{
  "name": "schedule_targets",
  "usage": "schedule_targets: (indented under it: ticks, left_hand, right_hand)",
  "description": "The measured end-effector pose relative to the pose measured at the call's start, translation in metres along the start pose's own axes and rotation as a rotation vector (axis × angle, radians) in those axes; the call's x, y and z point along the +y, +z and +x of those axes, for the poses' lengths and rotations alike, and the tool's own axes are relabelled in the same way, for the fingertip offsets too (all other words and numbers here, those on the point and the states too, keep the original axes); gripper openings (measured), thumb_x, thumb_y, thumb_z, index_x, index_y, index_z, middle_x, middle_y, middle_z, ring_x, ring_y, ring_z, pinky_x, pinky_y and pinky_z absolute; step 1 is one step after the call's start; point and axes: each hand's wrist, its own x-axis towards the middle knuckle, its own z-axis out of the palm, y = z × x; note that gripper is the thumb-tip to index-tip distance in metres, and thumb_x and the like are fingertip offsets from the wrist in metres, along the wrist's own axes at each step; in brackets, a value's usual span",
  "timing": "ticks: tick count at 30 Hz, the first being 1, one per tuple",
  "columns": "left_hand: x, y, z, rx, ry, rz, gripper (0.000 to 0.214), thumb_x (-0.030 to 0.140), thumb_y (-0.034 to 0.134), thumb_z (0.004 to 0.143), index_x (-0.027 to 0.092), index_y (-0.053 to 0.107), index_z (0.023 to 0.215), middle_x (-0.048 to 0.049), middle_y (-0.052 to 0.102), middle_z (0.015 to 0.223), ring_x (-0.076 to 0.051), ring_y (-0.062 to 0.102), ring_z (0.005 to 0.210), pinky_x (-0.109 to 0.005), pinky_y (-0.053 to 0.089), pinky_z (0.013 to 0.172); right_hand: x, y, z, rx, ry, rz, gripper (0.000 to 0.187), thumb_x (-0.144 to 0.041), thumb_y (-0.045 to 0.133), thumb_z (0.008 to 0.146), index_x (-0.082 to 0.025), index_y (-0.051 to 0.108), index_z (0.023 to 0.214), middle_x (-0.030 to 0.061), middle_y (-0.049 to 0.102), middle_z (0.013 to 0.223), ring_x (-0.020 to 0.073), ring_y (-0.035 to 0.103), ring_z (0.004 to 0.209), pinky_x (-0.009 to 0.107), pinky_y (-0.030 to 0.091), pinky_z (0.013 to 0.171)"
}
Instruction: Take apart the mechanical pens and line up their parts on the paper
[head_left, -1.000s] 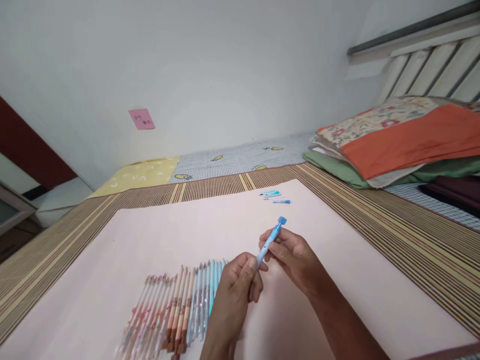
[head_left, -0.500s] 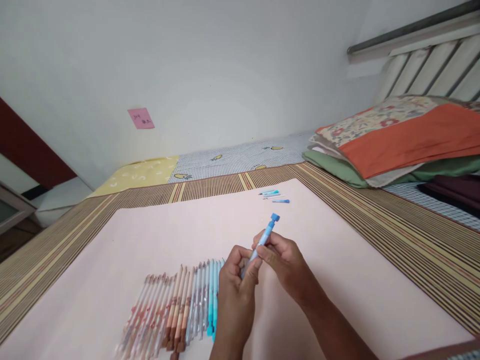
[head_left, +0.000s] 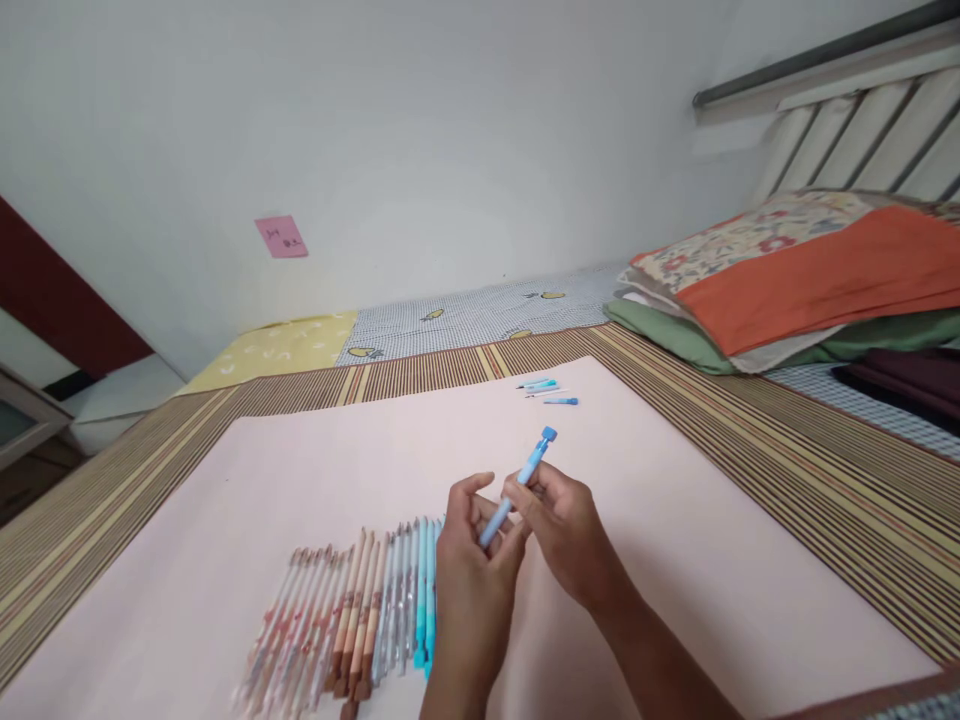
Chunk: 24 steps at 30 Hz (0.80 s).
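My right hand (head_left: pixel 559 530) pinches a blue pen (head_left: pixel 534 459) around its middle with thumb and fingers. The pen is tilted, its darker blue block-shaped top pointing up and away, its pale lower end towards my left hand (head_left: pixel 476 580). That hand is loosely cupped about the lower end, index finger raised and thumb apart from it; the other fingers are partly behind the pen. Beside my left hand lie turquoise pens (head_left: pixel 421 600), partly covered by it. Further left are grey-clear pens (head_left: pixel 397 590), brown-and-peach pens (head_left: pixel 361 610) and clear pens with reddish marks (head_left: pixel 292 620).
A pale pink sheet (head_left: pixel 360 460) covers the striped mat (head_left: pixel 750 460). Several thin blue and white pen parts (head_left: pixel 561 401) lie near its far edge. Folded bedding (head_left: pixel 817 270) is stacked at the right, below a radiator (head_left: pixel 877 140). A pink note (head_left: pixel 281 237) hangs on the wall.
My left hand has loosened around the pen's lower end, its index finger lifting away from the thumb. My right hand still holds the pen, almost in the same place.
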Motion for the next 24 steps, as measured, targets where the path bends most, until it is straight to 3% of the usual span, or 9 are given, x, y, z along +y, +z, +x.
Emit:
schedule_targets:
  ticks: [2, 5, 7, 11, 15, 18, 21, 24]
  left_hand:
    - [0.002, -0.005, 0.003, -0.153, -0.094, -0.197, 0.039, 0.046, 0.065, 0.087, 0.02, 0.06, 0.115, -0.0001, 0.063, 0.076, -0.014, 0.055, 0.062, -0.026, 0.041, 0.06]
    - [-0.003, -0.009, 0.006, -0.361, -0.242, -0.351, 0.046, 0.057, 0.051, 0.092, 0.013, 0.066, 0.091, -0.0028, 0.061, 0.062, -0.011, 0.045, 0.047, -0.025, 0.033, 0.051]
    - [-0.008, -0.008, 0.008, -0.399, -0.285, -0.408, 0.046, 0.056, 0.054, 0.091, 0.013, 0.066, 0.082, 0.0005, 0.054, 0.051, -0.009, 0.035, 0.041, -0.025, 0.024, 0.047]
    - [-0.01, 0.0, 0.005, -0.232, -0.138, -0.285, 0.034, 0.048, 0.062, 0.088, 0.016, 0.063, 0.075, 0.0033, 0.051, 0.055, -0.008, 0.03, 0.046, -0.025, 0.021, 0.049]
    - [-0.005, 0.008, -0.006, 0.095, 0.145, 0.107, 0.021, 0.037, 0.062, 0.09, 0.021, 0.065, 0.077, 0.0019, 0.052, 0.063, -0.014, 0.042, 0.057, -0.027, 0.031, 0.057]
    - [-0.001, 0.014, -0.012, 0.2, 0.27, 0.208, 0.018, 0.033, 0.059, 0.092, 0.023, 0.069, 0.081, -0.0008, 0.058, 0.07, -0.017, 0.048, 0.064, -0.029, 0.037, 0.063]
    - [0.001, 0.019, -0.011, 0.13, 0.089, 0.041, 0.019, 0.037, 0.069, 0.085, 0.022, 0.07, 0.096, -0.0004, 0.06, 0.072, -0.016, 0.049, 0.063, -0.027, 0.038, 0.06]
    - [0.0, 0.02, -0.005, -0.08, -0.17, -0.303, 0.038, 0.051, 0.065, 0.085, 0.015, 0.069, 0.099, 0.0, 0.057, 0.064, -0.012, 0.043, 0.053, -0.025, 0.032, 0.052]
  right_hand:
    - [-0.003, -0.01, 0.003, -0.017, -0.021, -0.027, 0.027, -0.044, 0.062, 0.09, -0.018, 0.062, 0.082, -0.0004, 0.06, 0.073, 0.0161, 0.056, 0.07, 0.027, 0.044, 0.067]
    - [-0.008, -0.022, 0.006, -0.036, -0.054, -0.027, 0.026, -0.043, 0.063, 0.09, -0.018, 0.063, 0.081, -0.0001, 0.06, 0.075, 0.0162, 0.057, 0.074, 0.027, 0.044, 0.071]
    - [-0.009, -0.026, 0.007, -0.052, -0.069, -0.008, 0.026, -0.043, 0.064, 0.089, -0.018, 0.064, 0.082, 0.0002, 0.061, 0.077, 0.0163, 0.057, 0.076, 0.027, 0.044, 0.072]
    - [-0.006, -0.024, 0.008, -0.063, -0.051, 0.115, 0.025, -0.043, 0.069, 0.086, -0.018, 0.066, 0.084, 0.0011, 0.061, 0.08, 0.0166, 0.056, 0.078, 0.028, 0.045, 0.074]
    - [0.002, -0.012, 0.009, 0.001, 0.047, 0.301, 0.028, -0.045, 0.073, 0.082, -0.018, 0.067, 0.081, 0.0019, 0.061, 0.079, 0.0172, 0.054, 0.078, 0.03, 0.045, 0.076]
    - [0.004, -0.007, 0.009, 0.018, 0.104, 0.372, 0.032, -0.048, 0.073, 0.081, -0.019, 0.065, 0.074, 0.0013, 0.057, 0.074, 0.0167, 0.051, 0.074, 0.031, 0.044, 0.074]
    - [0.002, -0.012, 0.009, 0.036, 0.079, 0.306, 0.034, -0.05, 0.073, 0.08, -0.019, 0.063, 0.074, 0.0012, 0.057, 0.071, 0.0172, 0.052, 0.072, 0.031, 0.044, 0.072]
    - [-0.003, -0.022, 0.008, 0.054, 0.011, 0.177, 0.032, -0.049, 0.073, 0.081, -0.018, 0.065, 0.078, 0.0018, 0.06, 0.073, 0.0174, 0.054, 0.073, 0.031, 0.044, 0.073]
